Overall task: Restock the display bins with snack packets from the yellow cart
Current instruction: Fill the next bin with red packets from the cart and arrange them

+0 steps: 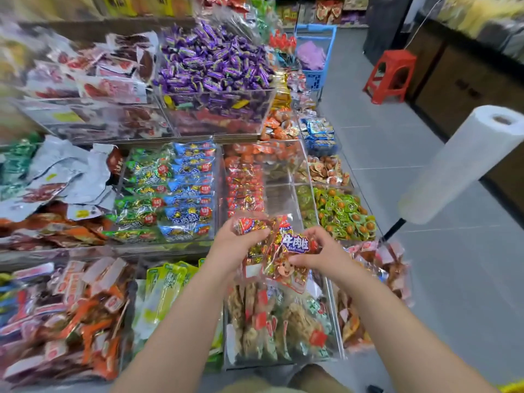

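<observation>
**Item:** beef-cube packets [286, 251], red and gold, part clear film. Held as a small bundle at 6 o'clock in the view, just short of the clear bin [280, 197] that lies at 12 o'clock from the hands. Not yet laid in.

**Grip:** left hand [238, 245] curled over the bundle's upper left corner, thumb and fingers pinching. Right hand [320, 253] pinching the right edge, fingers bent and close together.

**Step, as judged:** squaring and parting the bundle before placing.

**To do well:**
- Keep printed faces up and turned one way.
- Carry towards 12 o'clock.
- Set down in the bare stretch of the bin, beside the red stack [245, 191] at 11 o'clock.
- Lay flat, edges matched to the rows already there.
- Release singly, not in a heap.
- Keep clear of the wall at 2 o'clock, beyond which lie the green packets [344, 214].

**Count:**
- Hands: two.
- Packets in hand: at least two, exact number not readable.
- Purple sweets bin [212, 61] at 11 o'clock: one, heaped.
- Blue-and-green packet bin [170, 191] at 10 o'clock: one.
- Paper roll [459, 165] at 2 o'clock: one.
- Red stool [391, 75] at 1 o'clock: one.
- Yellow cart: not made out, only a yellow sliver at the 5 o'clock corner.
</observation>
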